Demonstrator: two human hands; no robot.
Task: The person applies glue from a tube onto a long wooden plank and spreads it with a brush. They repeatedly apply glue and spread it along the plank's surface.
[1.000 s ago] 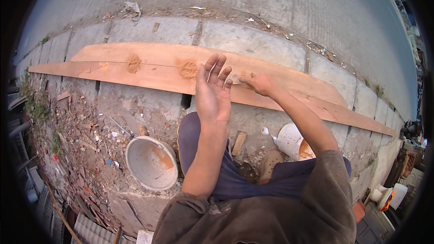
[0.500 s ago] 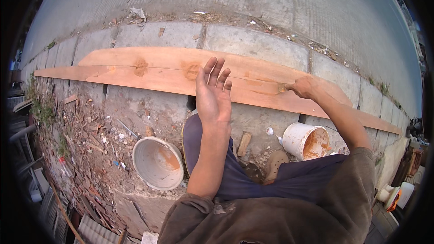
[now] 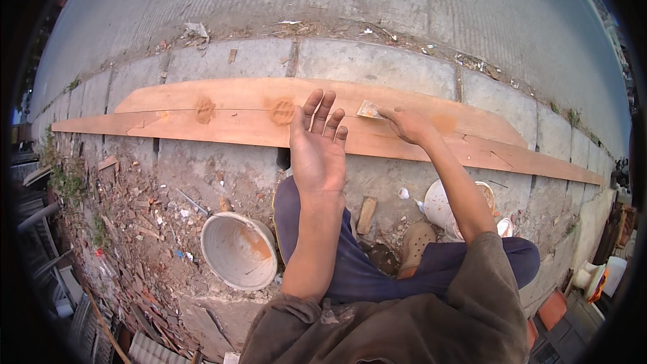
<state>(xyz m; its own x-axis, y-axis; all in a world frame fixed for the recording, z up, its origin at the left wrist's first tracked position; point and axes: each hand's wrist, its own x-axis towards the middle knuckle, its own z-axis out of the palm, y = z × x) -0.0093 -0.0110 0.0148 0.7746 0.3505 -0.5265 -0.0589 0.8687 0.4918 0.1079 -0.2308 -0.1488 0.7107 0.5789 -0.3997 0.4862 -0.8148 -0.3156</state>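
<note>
My left hand (image 3: 319, 152) is raised palm up in front of the boards, its fingers loosely spread and nothing in it. In my right hand (image 3: 406, 125) is a flat putty knife (image 3: 368, 109), its pale blade smeared with orange-brown filler and pointing left over the wood. Two long reddish-brown boards lie edge to edge, a farther board (image 3: 242, 93) and a nearer board (image 3: 229, 133). Along their seam are round brown filler patches (image 3: 281, 112), and a smoother smear (image 3: 443, 123) shows to the right of my right hand.
A whitish basin (image 3: 232, 256) with orange residue stands at lower left on rubble. Partly behind my right forearm is a white bucket (image 3: 439, 203). A small wood block (image 3: 366, 215) lies near my shoe (image 3: 418, 243). Concrete paving (image 3: 377, 64) runs beyond the boards.
My right hand has moved left along the boards with the putty knife, whose blade now shows plainly. My right forearm now covers part of the white bucket. The left hand has hardly moved.
</note>
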